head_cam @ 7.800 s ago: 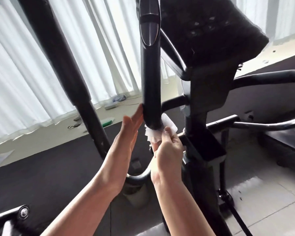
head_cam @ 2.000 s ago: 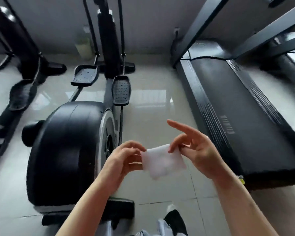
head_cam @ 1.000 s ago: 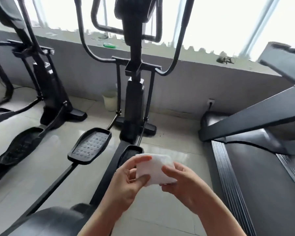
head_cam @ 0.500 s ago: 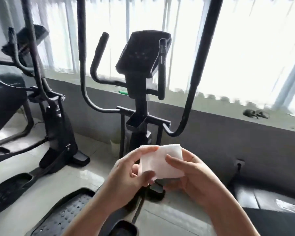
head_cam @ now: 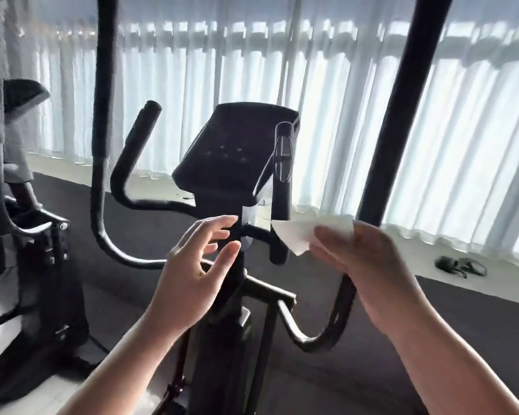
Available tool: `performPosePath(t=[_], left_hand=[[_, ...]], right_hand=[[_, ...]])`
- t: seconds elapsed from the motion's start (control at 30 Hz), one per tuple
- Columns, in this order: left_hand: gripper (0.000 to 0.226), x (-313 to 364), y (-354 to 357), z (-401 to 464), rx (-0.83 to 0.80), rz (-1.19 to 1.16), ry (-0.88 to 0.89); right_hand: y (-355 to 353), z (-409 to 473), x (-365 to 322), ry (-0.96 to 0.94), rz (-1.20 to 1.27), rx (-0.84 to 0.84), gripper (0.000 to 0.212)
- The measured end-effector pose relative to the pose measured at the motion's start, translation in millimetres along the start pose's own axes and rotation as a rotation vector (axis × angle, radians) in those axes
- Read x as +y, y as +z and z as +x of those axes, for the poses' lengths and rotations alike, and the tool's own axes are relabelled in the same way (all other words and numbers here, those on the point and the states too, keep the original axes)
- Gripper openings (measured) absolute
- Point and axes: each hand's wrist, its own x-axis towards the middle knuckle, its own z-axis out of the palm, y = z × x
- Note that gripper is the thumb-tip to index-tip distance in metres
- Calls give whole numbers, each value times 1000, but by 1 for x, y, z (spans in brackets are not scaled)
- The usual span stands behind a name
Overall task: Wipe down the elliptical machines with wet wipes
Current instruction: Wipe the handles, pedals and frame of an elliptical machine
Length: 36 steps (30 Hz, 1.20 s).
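The white folded wet wipe (head_cam: 309,235) is pinched at its near edge by the right hand (head_cam: 369,259), held in the air just right of the black upright handlebar with the oval sensor (head_cam: 283,178) of the black elliptical machine (head_cam: 222,295), its free corner almost at that bar's lower end. Half a second ago both hands held the wipe together in front of the machine; now the left hand (head_cam: 192,274) has let go and reaches, fingers loosely spread and holding nothing, toward the column just below the black slanted console (head_cam: 234,154). The view has also closed in on the console, so the person has stepped up to this machine. That suggests refolding is over and wiping of this unit is about to start, probably at the short handlebar, with the left hand steadying the frame. Left of the console a second curved black grip bar (head_cam: 132,163) rises; further left stands another dark elliptical (head_cam: 27,235). Behind the console hang white pleated curtains (head_cam: 342,115); right of it, a small dark object (head_cam: 459,265) lies on the pale ledge (head_cam: 432,259).
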Motion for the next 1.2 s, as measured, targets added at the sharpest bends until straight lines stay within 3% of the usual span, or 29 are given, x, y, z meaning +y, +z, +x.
performPosePath(t=[0.1, 0.17, 0.2, 0.3, 0.47, 0.63, 0.73, 0.83, 0.9, 0.97, 1.03, 1.13, 1.2], left_hand=[[48, -57, 11, 68, 28, 259, 173], [57, -97, 24, 107, -20, 433, 229], [59, -117, 32, 123, -57, 499, 247], [59, -169, 57, 144, -148, 629, 297], [60, -210, 70, 144, -136, 667, 393], [61, -215, 73, 150, -126, 661, 438], [61, -215, 76, 151, -139, 653, 423], [60, -217, 73, 151, -153, 651, 418], [60, -218, 72, 152, -152, 656, 432], [60, -218, 72, 152, -146, 646, 436], [59, -219, 73, 154, -139, 630, 442], [59, -220, 72, 154, -131, 626, 444], [60, -220, 71, 155, -147, 626, 438]], right_hand=[[20, 84, -21, -486, -410, 281, 19], [35, 150, -33, -793, -590, 356, 20], [42, 180, -32, -857, -699, 336, 23], [58, 227, -8, -745, -996, 136, 23], [71, 180, 46, -808, -1050, 126, 18], [80, 117, 97, -842, -1117, 55, 35], [76, 119, 80, -875, -1049, 75, 30], [72, 159, 31, -914, -1035, 216, 28], [71, 198, -2, -873, -1208, 216, 36], [70, 223, -16, -801, -1376, 105, 48], [67, 222, -7, -825, -1464, 33, 40], [69, 187, 27, -908, -1552, -53, 5], [73, 158, 53, -916, -1562, -115, 6]])
